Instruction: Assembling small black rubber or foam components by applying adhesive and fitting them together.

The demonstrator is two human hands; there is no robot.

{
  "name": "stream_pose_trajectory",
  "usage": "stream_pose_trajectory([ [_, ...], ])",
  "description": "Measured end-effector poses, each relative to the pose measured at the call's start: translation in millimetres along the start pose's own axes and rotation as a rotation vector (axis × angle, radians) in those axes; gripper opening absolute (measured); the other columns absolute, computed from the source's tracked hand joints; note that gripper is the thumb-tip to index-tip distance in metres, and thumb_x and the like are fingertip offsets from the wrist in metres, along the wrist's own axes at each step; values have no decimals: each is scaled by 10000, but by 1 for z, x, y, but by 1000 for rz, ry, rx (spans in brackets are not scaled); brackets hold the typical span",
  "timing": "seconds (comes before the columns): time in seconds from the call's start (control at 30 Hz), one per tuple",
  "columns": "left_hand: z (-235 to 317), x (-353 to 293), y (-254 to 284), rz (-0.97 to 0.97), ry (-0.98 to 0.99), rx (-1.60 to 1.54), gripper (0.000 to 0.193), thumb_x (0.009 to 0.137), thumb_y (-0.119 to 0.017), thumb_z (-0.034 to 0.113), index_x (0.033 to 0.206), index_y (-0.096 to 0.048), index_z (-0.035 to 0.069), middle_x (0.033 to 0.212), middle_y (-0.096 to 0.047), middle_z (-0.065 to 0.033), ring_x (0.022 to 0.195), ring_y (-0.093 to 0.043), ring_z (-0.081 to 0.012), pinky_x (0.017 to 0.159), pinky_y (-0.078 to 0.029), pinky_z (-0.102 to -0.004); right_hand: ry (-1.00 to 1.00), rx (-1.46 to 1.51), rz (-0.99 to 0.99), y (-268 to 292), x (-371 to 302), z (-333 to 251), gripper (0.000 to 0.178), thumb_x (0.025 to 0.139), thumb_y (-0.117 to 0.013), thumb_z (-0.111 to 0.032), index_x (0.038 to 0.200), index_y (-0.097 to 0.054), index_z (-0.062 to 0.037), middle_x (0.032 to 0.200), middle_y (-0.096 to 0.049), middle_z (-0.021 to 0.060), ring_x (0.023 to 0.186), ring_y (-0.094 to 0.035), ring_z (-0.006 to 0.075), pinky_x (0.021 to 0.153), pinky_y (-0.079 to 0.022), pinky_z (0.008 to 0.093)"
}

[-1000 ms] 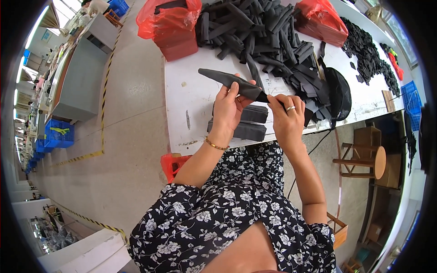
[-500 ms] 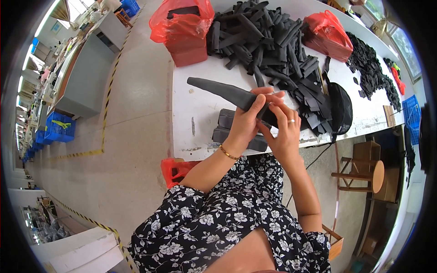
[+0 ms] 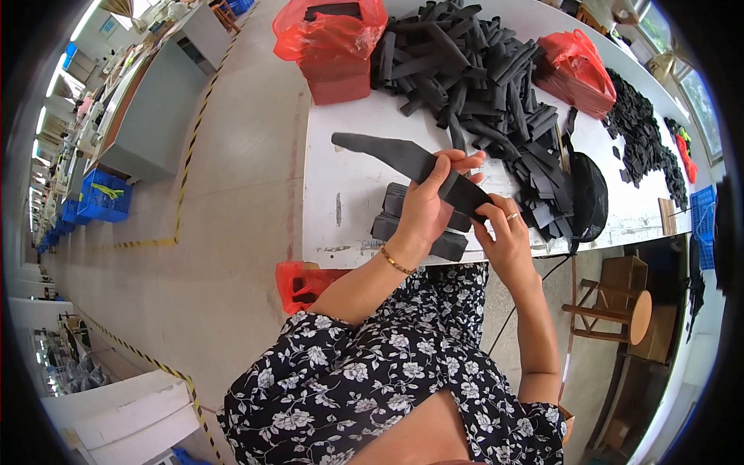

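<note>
My left hand (image 3: 430,205) grips a long dark grey foam strip (image 3: 387,155) near its middle, thumb on top; the strip's far end points left over the white table (image 3: 341,194). My right hand (image 3: 504,232), with a ring on it, holds the strip's near end. Both hands hover above a small stack of dark foam pieces (image 3: 387,217) at the table's front edge. A big heap of the same dark strips (image 3: 473,70) lies further back on the table.
Red plastic bags (image 3: 329,35) (image 3: 577,70) stand at either side of the heap. Small black pieces (image 3: 643,124) lie at the far right. A red bin (image 3: 298,283) sits under the table. A wooden stool (image 3: 620,310) stands to the right. Blue crates (image 3: 101,198) sit across the aisle.
The strip has been lifted and drawn toward me, and both hands have shifted along it. The view has tilted, so the table sits lower in the picture.
</note>
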State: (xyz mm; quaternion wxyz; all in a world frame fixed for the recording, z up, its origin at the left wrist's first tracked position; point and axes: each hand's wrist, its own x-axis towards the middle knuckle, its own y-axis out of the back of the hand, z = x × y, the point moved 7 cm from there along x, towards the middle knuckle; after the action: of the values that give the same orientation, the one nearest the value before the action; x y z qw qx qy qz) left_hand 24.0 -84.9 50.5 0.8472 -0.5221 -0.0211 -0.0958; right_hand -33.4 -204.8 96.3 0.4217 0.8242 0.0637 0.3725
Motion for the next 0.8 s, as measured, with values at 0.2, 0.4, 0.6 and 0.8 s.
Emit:
stream_pose_trajectory([
  [0.2, -9, 1, 6, 66, -6, -44, 253, 998, -522, 283, 1116, -553, 61, 1099, -672, -96, 1276, -504, -286, 1052, -433, -471, -67, 138, 90, 2, 9, 10, 142, 811, -686, 30, 914, -593, 0, 983, -636, 147, 782, -632, 323, 649, -523, 382],
  [0.4, -20, -3, -4, -17, 78, -241, 243, 1020, -470, 296, 1076, -553, 75, 1115, -665, -91, 1331, -442, -255, 1069, -408, -445, -113, 263, 148, 6, 6, 9, 133, 792, -726, 31, 880, -630, 6, 983, -667, 130, 753, -662, 248, 641, -534, 319],
  [0.6, -23, -12, 5, 57, 199, -11, 303, 1014, -495, 288, 1225, -553, 78, 1184, -643, -110, 1279, -485, -252, 1029, -427, -386, -100, 230, 129, -3, 16, 6, 156, 764, -745, 29, 870, -638, -11, 942, -656, 124, 738, -648, 248, 621, -519, 314],
  [0.8, 25, -5, -1, 58, -102, -78, 388, 997, -532, 302, 1262, -477, 24, 1103, -657, -138, 1144, -596, -298, 1063, -425, -434, -62, 229, 96, 8, 16, 3, 180, 738, -764, 29, 837, -616, 3, 909, -649, 122, 683, -626, 228, 565, -498, 306],
])
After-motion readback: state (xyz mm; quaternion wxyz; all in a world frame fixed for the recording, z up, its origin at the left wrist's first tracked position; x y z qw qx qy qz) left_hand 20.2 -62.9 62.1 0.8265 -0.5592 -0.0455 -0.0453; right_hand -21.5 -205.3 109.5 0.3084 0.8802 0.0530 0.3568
